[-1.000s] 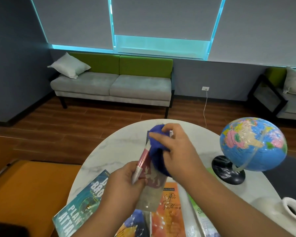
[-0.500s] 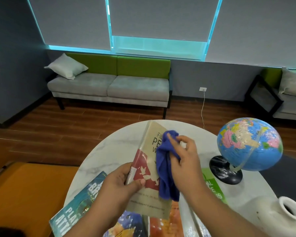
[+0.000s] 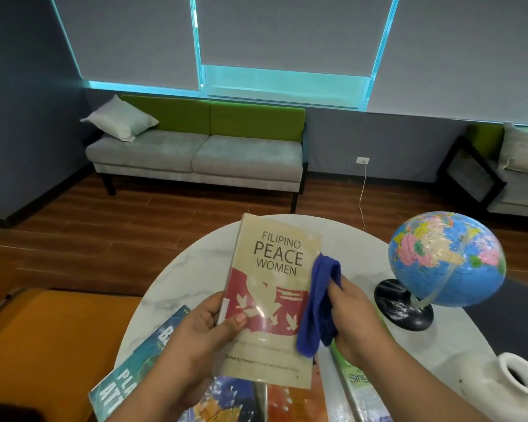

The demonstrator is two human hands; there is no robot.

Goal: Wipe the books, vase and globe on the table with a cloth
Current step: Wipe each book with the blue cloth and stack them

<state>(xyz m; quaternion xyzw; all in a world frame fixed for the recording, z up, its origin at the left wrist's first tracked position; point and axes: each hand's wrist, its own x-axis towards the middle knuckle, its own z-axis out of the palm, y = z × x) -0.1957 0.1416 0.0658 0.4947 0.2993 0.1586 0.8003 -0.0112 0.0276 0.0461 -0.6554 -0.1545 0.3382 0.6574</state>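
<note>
My left hand grips a beige and red book, titled Filipino Peace Women, by its left edge, cover facing me, above the table. My right hand holds a blue cloth against the book's right edge. A blue globe on a black base stands at the right. At the lower right a white vase sits, its mouth showing. Several other books lie flat below my hands: a teal one, an orange one and a green one.
The round white marble table bears everything. An orange seat is at the lower left. A grey and green sofa stands across the wooden floor, and another chair is at the far right.
The book has turned from spine-on to its front cover facing me. The cloth slid from the book's top and middle to its right edge and lower down.
</note>
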